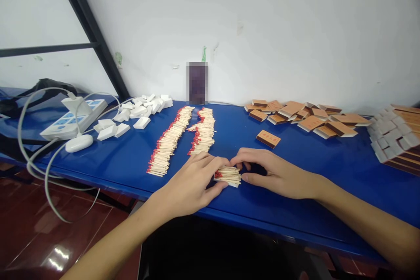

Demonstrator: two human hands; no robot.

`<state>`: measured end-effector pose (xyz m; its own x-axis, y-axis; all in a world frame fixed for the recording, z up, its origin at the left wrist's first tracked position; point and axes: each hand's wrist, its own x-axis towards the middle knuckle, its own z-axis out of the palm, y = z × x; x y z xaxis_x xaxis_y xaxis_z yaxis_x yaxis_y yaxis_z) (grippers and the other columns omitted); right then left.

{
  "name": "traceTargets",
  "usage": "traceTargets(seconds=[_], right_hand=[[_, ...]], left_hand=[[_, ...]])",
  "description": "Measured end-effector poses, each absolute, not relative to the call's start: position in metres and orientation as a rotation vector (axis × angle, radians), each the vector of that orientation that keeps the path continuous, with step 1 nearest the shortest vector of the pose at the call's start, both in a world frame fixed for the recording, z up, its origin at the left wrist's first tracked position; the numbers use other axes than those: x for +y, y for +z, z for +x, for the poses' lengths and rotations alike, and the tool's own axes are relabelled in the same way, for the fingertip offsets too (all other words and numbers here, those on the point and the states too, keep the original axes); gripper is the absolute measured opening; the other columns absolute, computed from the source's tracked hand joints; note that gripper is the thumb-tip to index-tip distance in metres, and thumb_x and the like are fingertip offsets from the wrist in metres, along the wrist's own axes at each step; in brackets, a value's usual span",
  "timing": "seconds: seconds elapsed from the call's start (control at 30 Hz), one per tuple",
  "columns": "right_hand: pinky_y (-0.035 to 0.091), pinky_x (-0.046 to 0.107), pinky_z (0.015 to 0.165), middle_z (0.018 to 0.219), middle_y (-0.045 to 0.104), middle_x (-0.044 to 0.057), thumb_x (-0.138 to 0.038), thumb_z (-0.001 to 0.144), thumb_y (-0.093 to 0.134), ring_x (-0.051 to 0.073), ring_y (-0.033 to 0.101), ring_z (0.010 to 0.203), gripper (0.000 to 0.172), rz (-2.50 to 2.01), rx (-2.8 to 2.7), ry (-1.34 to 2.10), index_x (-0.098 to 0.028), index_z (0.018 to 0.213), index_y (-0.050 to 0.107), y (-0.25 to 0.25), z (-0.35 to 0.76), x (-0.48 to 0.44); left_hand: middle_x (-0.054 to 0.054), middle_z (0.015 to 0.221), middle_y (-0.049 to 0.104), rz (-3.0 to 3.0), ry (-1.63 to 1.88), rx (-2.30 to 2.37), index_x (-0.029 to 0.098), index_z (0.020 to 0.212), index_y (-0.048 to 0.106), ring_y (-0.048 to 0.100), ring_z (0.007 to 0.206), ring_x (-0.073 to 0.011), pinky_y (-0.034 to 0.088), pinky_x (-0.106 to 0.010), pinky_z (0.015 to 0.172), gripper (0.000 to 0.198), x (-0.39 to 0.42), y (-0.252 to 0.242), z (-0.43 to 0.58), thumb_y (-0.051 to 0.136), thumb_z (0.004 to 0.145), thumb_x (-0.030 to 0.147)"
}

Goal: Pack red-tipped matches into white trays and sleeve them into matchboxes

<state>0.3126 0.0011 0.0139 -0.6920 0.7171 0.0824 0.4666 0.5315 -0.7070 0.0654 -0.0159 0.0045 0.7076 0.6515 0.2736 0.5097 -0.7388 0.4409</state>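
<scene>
My left hand point(197, 179) is closed on a small white matchbox tray point(234, 185), its thumb on the near side and fingers on the far side. Red-tipped matches point(231, 175) fill the tray, with their heads toward the left. At the tray's right end is my right hand point(272, 170), its thumb and index finger apart and close to the match ends; whether they touch is unclear. Two long rows of loose matches, a left row point(170, 142) and a right row point(204, 133), lie beyond my left hand. A single orange matchbox sleeve point(268, 138) lies beyond my right hand.
White trays point(141, 107) lie heaped at the back left, beside a power strip point(74, 120) with cables. Orange sleeves point(310, 116) are piled at the back right. Stacked filled-looking matchboxes point(395, 133) stand at the far right. A dark pixelated object point(197, 83) leans against the wall.
</scene>
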Motion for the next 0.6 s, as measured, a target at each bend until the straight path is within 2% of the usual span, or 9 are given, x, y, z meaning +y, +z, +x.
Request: traceTargets(seconds=[0.2,0.43,0.6], right_hand=[[0.044,0.03,0.069,0.09,0.059,0.003,-0.045,0.095,0.057,0.016,0.051,0.079,0.03,-1.032,-2.357,1.032,-0.021,0.109,0.066,0.0142,0.3103,0.0038],[0.044,0.031,0.07,0.09,0.058,0.003,-0.044,0.094,0.057,0.017,0.052,0.079,0.029,-1.058,-2.357,1.039,-0.021,0.108,0.066,0.0167,0.3098,0.0022],[0.045,0.032,0.075,0.092,0.058,0.003,-0.043,0.086,0.069,0.017,0.053,0.082,0.033,-1.071,-2.383,1.01,-0.021,0.111,0.065,0.0165,0.3101,0.0026]], left_hand=[[-0.003,0.115,0.064,2.553,0.611,0.854,0.023,0.12,0.055,0.056,0.111,-0.0196,0.044,-0.035,0.098,0.022,-0.0143,0.0054,0.0647,0.056,0.098,0.024],[-0.003,0.115,0.066,2.603,0.621,0.78,0.022,0.117,0.06,0.057,0.112,-0.0194,0.043,-0.037,0.102,0.018,-0.0134,0.0059,0.0666,0.053,0.1,0.024],[-0.004,0.115,0.066,2.602,0.615,0.807,0.022,0.125,0.057,0.057,0.111,-0.0196,0.044,-0.036,0.1,0.027,-0.0129,0.0064,0.0667,0.056,0.099,0.024]])
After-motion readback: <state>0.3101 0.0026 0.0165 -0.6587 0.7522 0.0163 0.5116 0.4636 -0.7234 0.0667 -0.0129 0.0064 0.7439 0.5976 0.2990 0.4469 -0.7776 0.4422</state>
